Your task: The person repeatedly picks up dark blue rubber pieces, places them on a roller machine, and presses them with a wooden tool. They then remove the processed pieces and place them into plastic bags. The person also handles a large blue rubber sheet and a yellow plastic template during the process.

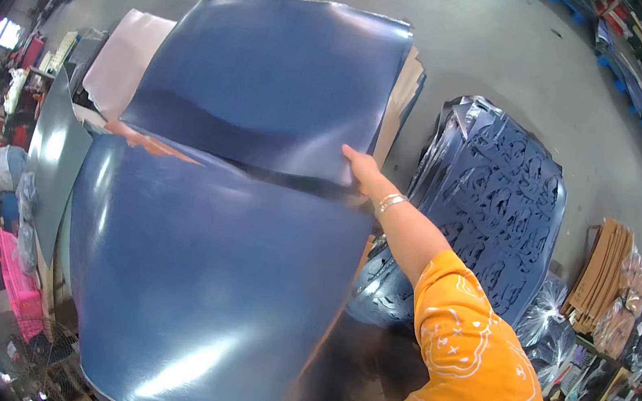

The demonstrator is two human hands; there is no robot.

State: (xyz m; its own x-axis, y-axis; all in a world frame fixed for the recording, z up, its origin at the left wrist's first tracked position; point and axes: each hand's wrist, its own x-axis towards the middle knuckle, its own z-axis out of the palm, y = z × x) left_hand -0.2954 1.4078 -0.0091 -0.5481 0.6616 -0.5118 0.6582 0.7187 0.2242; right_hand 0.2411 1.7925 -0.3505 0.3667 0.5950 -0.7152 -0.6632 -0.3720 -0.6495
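My right hand (pixel 363 175), with a bracelet at the wrist, grips the near right corner of a glossy dark blue sheet (pixel 273 71). The thumb lies on top, and the other fingers are mostly hidden. Under that sheet, brown and blue layers (pixel 403 101) stick out at the right edge. Closer to me lies a second large blue sheet (pixel 198 257), smooth and slightly curved, with bright light reflected on it. The two meet just left of my hand. My left hand is out of view.
A stack of blue sheets with cut-out shapes (pixel 502 193) lies to the right. Beyond it are brown cardboard pieces (pixel 602 273) and clear plastic bags (pixel 547 314). At left are a pale pink sheet (pixel 130 55), a grey-green sheet (pixel 55 155) and a pink plastic item (pixel 18 285).
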